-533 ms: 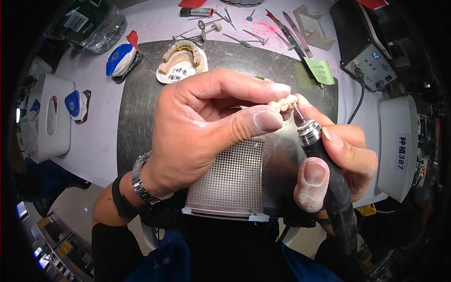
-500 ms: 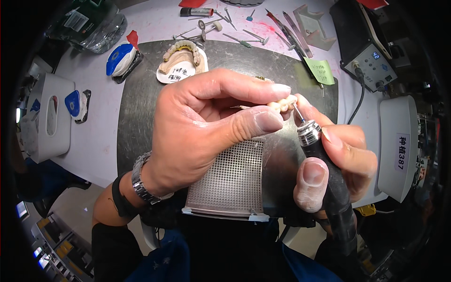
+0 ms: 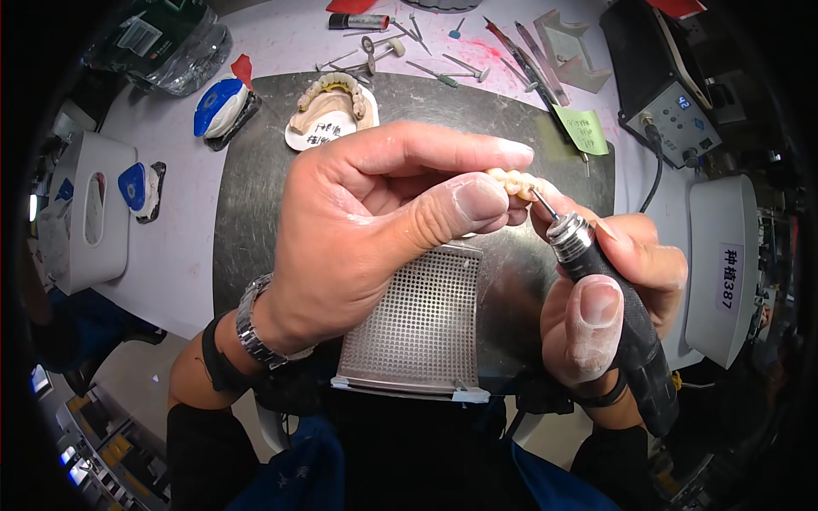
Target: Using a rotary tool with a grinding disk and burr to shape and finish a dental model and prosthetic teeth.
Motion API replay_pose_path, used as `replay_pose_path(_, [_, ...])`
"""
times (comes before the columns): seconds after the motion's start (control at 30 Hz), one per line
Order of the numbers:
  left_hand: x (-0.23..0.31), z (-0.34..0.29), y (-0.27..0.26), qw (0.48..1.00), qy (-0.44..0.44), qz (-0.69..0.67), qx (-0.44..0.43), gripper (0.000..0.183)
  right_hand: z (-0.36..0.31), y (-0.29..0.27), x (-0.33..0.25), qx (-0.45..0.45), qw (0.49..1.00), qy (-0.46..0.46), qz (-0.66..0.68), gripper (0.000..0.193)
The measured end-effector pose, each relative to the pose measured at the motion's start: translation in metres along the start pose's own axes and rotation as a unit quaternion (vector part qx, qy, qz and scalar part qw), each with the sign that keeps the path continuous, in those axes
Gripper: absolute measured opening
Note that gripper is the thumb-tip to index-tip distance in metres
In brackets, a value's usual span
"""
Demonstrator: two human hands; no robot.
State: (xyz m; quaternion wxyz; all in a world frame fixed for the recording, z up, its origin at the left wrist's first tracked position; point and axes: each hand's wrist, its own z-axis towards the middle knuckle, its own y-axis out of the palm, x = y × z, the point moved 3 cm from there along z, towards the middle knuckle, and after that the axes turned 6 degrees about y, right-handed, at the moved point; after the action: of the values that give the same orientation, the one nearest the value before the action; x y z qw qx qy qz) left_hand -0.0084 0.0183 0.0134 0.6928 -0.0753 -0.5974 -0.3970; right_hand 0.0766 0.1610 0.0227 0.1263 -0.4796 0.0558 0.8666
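Between the thumb and fingers of my left hand is a dental bridge, a short row of tooth-coloured crowns; part of it is hidden by the fingers. My right hand wraps round a black dental handpiece with a silver collar. The thin bur at its tip meets the right end of the bridge, or lies very close to it. Below the hands is a perforated metal grille. Past my left hand stands a plaster dental model bearing an arch of teeth and handwriting.
Loose burs and polishing tips lie at the back. A control box with a cable stands back right, near a green note. White bins flank the table. Blue-and-white models and a large bottle are at left.
The handpiece has tilted, its rear end swinging right, and my right thumb has shifted rightward. The bridge has turned slightly in my left fingers, and more of it shows.
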Motion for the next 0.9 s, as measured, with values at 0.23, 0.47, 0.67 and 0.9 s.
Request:
replay_pose_path(0.23, [0.0003, -0.0015, 0.0002, 1.0, -0.018, -0.017, 0.013, 0.027, -0.0013, 0.0051, 0.0012, 0.007, 1.0, 0.003, 0.0, 0.029])
replay_pose_path(0.47, [0.0001, -0.0011, -0.0019, 1.0, -0.02, -0.016, -0.003, 0.027, -0.001, 0.0061, 0.0012, 0.015, 1.0, -0.004, 0.012, 0.03])
replay_pose_path(0.67, [-0.0032, -0.0008, -0.0005, 0.994, -0.054, -0.093, 0.007, 0.027, -0.0008, 0.0052, 0.0028, 0.017, 0.999, -0.028, 0.025, 0.031])
replay_pose_path(0.9, [-0.0042, -0.0035, -0.0007, 0.995, -0.053, -0.085, 0.011, 0.026, -0.0017, 0.0043, -0.0012, -0.007, 0.996, -0.054, -0.071, 0.029])
